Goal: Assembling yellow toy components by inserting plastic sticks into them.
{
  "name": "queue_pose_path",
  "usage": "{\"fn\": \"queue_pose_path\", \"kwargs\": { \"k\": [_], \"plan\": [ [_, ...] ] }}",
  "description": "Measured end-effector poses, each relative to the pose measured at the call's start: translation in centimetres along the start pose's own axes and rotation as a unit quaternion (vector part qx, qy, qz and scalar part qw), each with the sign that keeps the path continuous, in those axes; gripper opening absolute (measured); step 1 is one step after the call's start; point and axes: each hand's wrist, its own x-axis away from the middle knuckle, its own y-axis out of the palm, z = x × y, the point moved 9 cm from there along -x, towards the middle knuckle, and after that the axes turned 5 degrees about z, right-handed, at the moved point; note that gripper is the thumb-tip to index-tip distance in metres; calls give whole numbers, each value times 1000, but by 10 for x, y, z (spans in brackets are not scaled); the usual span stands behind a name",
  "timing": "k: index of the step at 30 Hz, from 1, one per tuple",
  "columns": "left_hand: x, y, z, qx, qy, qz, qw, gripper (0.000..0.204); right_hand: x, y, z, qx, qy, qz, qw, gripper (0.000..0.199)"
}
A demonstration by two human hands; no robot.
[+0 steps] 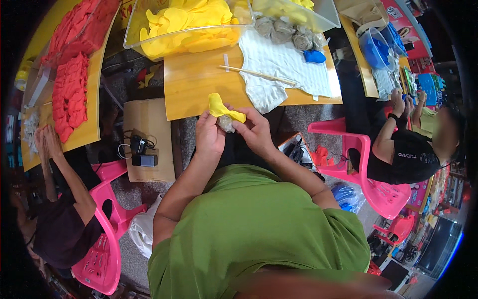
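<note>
Left hand and right hand pinch a soft yellow piece and greyish wad before the table's near edge.
Both grip opposite sides, probably steadying the wad; a tub of yellow pieces stands ahead, likely for easy reach.

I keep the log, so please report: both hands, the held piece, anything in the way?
Left hand, right hand: both holding yellow piece. Pale lump against it. Wooden stick beyond, partly on white cloth, not blocking hands.
</note>
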Motion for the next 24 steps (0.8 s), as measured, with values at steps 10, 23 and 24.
{"fn": "queue_pose_path", "kwargs": {
  "k": [10, 23, 24],
  "plan": [
    [-23, 14, 14, -106, 65, -39, 992, 18, -48, 8, 1, -193, 92, 28, 977, 16],
    [-35, 20, -9, 29, -16, -12, 999, 20, -46, -3, -18, 69, -128, 82, 986, 11],
    [-31, 23, -8, 28, -17, -11, 999, 21, -46, -3, -18, 69, -127, 83, 986, 11]
  ]
}}
